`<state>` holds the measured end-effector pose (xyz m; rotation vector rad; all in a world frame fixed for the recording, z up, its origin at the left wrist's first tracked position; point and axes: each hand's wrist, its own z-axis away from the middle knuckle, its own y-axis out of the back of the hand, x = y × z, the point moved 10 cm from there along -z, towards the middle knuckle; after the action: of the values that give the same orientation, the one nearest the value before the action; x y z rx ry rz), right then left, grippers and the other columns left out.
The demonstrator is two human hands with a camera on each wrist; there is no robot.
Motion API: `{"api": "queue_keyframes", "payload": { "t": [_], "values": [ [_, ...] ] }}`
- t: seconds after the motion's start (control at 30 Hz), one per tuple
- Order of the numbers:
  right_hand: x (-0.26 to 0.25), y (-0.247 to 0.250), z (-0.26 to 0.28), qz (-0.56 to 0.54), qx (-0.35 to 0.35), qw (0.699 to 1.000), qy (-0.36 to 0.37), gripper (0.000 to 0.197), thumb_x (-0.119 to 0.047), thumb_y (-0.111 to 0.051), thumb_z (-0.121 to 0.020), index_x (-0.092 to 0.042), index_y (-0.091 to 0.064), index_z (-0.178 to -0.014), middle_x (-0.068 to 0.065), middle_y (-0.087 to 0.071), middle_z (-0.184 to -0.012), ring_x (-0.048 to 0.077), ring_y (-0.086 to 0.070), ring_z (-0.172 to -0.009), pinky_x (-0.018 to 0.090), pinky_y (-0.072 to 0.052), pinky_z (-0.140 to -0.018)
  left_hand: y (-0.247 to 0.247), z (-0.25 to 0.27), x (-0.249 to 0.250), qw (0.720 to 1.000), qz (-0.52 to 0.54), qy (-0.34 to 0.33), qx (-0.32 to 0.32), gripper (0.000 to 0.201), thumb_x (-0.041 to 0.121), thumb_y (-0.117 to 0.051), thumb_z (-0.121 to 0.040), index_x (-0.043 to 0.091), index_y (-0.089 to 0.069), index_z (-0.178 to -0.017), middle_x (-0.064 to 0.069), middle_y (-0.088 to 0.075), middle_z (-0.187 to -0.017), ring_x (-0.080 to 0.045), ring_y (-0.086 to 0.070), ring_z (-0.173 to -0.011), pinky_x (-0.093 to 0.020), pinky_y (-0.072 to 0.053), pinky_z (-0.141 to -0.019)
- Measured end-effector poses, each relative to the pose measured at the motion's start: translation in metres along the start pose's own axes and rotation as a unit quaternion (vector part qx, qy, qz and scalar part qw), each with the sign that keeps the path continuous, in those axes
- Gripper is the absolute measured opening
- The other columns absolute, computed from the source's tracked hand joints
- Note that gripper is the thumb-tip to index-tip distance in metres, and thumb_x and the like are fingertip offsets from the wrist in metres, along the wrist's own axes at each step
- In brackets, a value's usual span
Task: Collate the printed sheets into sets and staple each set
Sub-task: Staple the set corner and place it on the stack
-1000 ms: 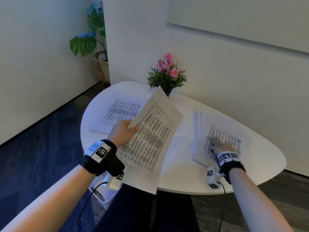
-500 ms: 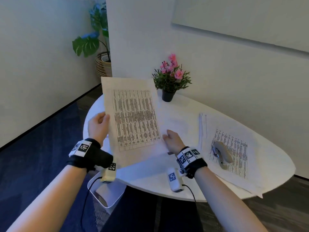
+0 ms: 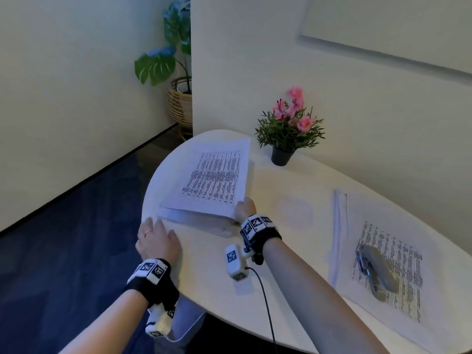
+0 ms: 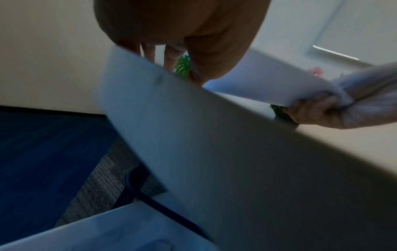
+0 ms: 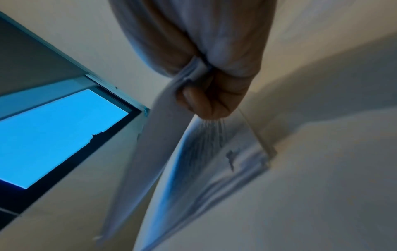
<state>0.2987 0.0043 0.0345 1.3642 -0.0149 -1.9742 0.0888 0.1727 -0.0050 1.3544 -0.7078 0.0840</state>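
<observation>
The printed sheets [image 3: 212, 182] lay in a pile at the far left edge of the desk [image 3: 281, 251]; they looked thin and light, easy to bend or slide, so a corner seemed the best place to take them. The right hand [image 3: 245, 209] pinched the near right corner of the top sheets, thumb and fingers [image 5: 199, 101] curled around the paper. The left hand [image 3: 158, 241] rested flat at the near left corner, fingers straight, holding nothing.

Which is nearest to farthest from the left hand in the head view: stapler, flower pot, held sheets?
From the left hand:
1. Held sheets, just ahead, gripped by the right hand.
2. Flower pot, far side, by the wall.
3. Stapler, far right, on the other pile.
</observation>
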Motion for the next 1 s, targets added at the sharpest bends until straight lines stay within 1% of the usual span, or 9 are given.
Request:
{"api": "queue_keyframes", "payload": {
  "t": [0.03,0.07,0.13,0.23,0.33,0.47,0.67,0.8,1.0],
  "values": [
    [0.005,-0.002,-0.001,0.018,0.001,1.000,-0.013,0.041,-0.009,-0.028,-0.101,-0.004,-0.032,-0.141,0.017,-0.046,-0.136,0.033,-0.050,-0.119,0.036,-0.043,-0.092,-0.002,0.002,0.007,1.000,0.000,-0.021,-0.001,0.046,0.021,-0.045,-0.092,0.012,-0.041,-0.137,-0.007,-0.026,-0.154,-0.027,-0.021,-0.140,-0.046,-0.021,-0.112],
    [0.010,-0.005,-0.003,0.038,-0.002,0.999,-0.024,0.046,-0.009,-0.028,-0.101,-0.004,-0.023,-0.146,0.016,-0.037,-0.145,0.033,-0.045,-0.126,0.037,-0.040,-0.096,-0.003,0.004,0.012,0.999,0.005,-0.036,0.002,0.047,0.019,-0.044,-0.092,0.010,-0.039,-0.139,-0.007,-0.026,-0.154,-0.025,-0.020,-0.141,-0.045,-0.018,-0.114],
    [0.019,-0.008,-0.009,0.093,-0.012,0.995,-0.028,0.048,-0.013,-0.033,-0.100,-0.002,-0.020,-0.145,0.016,-0.042,-0.137,0.031,-0.049,-0.112,0.036,-0.044,-0.087,-0.001,0.007,0.016,0.999,0.020,-0.047,0.015,0.051,0.017,-0.044,-0.093,0.009,-0.036,-0.142,-0.007,-0.027,-0.154,-0.024,-0.020,-0.142,-0.041,-0.015,-0.116],
    [0.021,-0.010,-0.016,0.153,-0.017,0.988,0.001,0.045,-0.017,-0.041,-0.098,0.000,-0.028,-0.138,0.008,-0.045,-0.113,0.023,-0.044,-0.090,0.028,-0.038,-0.067,0.001,0.007,0.013,0.998,0.038,-0.039,0.030,0.052,0.019,-0.045,-0.091,0.011,-0.036,-0.142,-0.004,-0.028,-0.153,-0.022,-0.021,-0.141,-0.040,-0.015,-0.116],
    [0.020,-0.011,-0.020,0.172,-0.014,0.985,0.026,0.045,-0.016,-0.045,-0.096,-0.002,-0.031,-0.137,0.009,-0.047,-0.115,0.025,-0.049,-0.096,0.028,-0.039,-0.073,0.001,0.006,0.012,0.998,0.042,-0.034,0.039,0.050,0.020,-0.047,-0.089,0.012,-0.041,-0.138,-0.003,-0.032,-0.150,-0.022,-0.026,-0.138,-0.040,-0.019,-0.115],
    [0.019,-0.014,-0.017,0.187,-0.019,0.982,0.035,0.046,-0.016,-0.046,-0.097,-0.003,-0.031,-0.138,0.016,-0.047,-0.132,0.031,-0.051,-0.114,0.032,-0.042,-0.082,0.002,0.007,0.014,0.997,0.033,-0.040,0.049,0.045,0.019,-0.049,-0.088,0.010,-0.045,-0.133,-0.006,-0.036,-0.147,-0.024,-0.031,-0.135,-0.041,-0.021,-0.114],
    [0.017,-0.011,-0.013,0.222,-0.008,0.975,0.018,0.051,-0.022,-0.049,-0.097,0.001,-0.026,-0.137,0.014,-0.050,-0.121,0.028,-0.052,-0.099,0.031,-0.041,-0.074,0.000,0.004,0.014,0.998,0.024,-0.048,0.040,0.043,0.018,-0.051,-0.088,0.006,-0.048,-0.129,-0.008,-0.038,-0.147,-0.026,-0.032,-0.135,-0.041,-0.023,-0.114],
    [0.008,-0.004,-0.003,0.258,0.002,0.966,0.035,0.054,-0.027,-0.050,-0.096,0.002,-0.027,-0.136,0.018,-0.048,-0.130,0.033,-0.053,-0.113,0.033,-0.045,-0.080,-0.001,-0.003,0.013,0.998,0.029,-0.044,0.026,0.042,0.017,-0.050,-0.084,0.009,-0.050,-0.125,-0.007,-0.040,-0.144,-0.026,-0.033,-0.134,-0.041,-0.027,-0.111],
    [0.020,0.058,0.026,0.211,0.008,0.976,0.045,0.054,-0.031,-0.051,-0.094,-0.004,-0.030,-0.136,0.016,-0.059,-0.112,0.031,-0.063,-0.099,0.037,-0.052,-0.078,-0.012,0.008,0.016,0.999,-0.001,-0.036,-0.035,0.058,0.024,-0.051,-0.088,0.008,-0.036,-0.141,-0.008,-0.025,-0.154,-0.027,-0.024,-0.140,-0.039,-0.023,-0.114]
  ]
}}
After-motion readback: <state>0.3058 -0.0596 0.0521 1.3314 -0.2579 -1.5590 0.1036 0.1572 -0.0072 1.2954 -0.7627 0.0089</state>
